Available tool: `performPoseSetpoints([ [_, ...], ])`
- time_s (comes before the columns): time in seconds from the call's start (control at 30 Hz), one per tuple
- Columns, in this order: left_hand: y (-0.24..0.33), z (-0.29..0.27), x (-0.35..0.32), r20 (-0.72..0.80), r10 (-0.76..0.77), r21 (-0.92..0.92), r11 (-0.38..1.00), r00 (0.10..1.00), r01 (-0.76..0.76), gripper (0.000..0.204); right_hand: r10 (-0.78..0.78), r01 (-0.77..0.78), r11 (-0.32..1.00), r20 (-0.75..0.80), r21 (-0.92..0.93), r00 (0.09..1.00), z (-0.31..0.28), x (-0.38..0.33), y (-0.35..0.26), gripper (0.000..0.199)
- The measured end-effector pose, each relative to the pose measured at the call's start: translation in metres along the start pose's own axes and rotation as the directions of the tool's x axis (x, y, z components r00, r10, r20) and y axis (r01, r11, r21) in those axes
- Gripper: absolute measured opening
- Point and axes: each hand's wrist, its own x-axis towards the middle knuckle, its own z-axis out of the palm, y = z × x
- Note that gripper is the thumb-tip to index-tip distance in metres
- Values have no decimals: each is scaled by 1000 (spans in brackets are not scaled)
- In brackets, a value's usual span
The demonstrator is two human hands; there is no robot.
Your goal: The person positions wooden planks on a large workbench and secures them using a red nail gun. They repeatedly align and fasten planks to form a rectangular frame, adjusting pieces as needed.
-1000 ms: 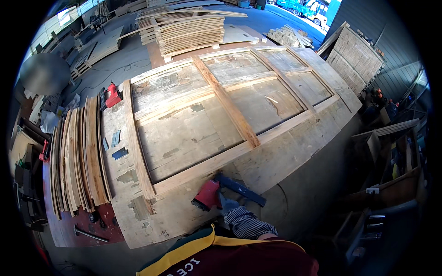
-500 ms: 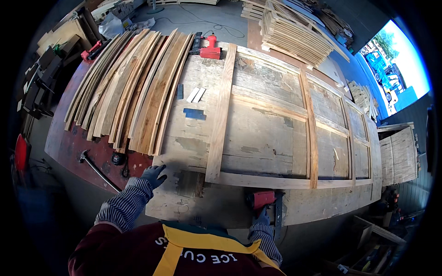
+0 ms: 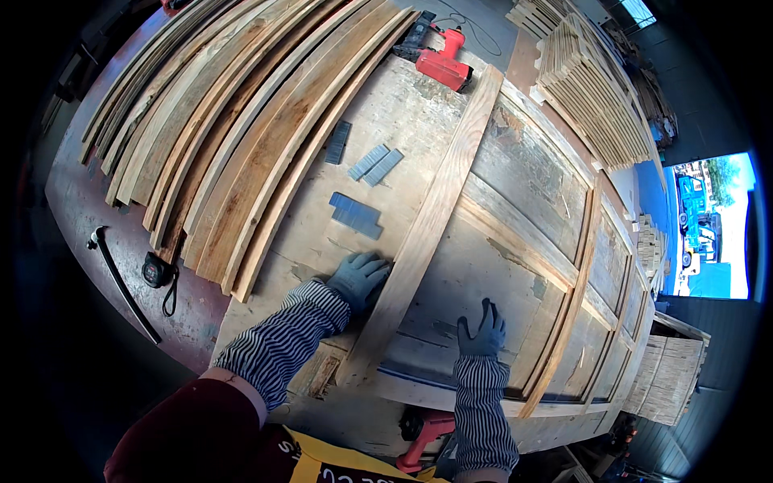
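Note:
A wooden frame of joined slats lies across the worktable, its left end closed by a long end board (image 3: 439, 201). My left hand (image 3: 360, 282), in a grey glove, rests flat against the left side of that board, fingers stretched out. Inside the frame, just right of the board, my gloved right hand (image 3: 483, 334) hovers or rests with fingers spread and nothing in it. A red nail gun (image 3: 427, 439) lies at the near edge, left of my right forearm and partly cut off by it.
Long loose slats (image 3: 241, 137) lie at the left, with a tape measure (image 3: 155, 270) and a hammer (image 3: 121, 282) near their ends. Strips of staples or nails (image 3: 355, 215) lie between slats and frame. Another red nail gun (image 3: 445, 68) sits at the far end. Stacked wooden panels (image 3: 592, 97) stand beyond.
My right hand has let go of the near nail gun and moved forward over the frame. My left hand has moved right to the end board. The view has leaned closer and turned.

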Motion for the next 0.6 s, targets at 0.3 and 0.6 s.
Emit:
performPoseSetpoints([
  [0.3,-5,-11,7,-72,24,-135,990,997,-33,49,-129,275,891,379,-361,916,28,301,-71,123],
  [0.6,-9,-11,7,-32,5,-215,977,999,-12,51,-233,310,920,302,-239,924,68,285,-46,107],
])
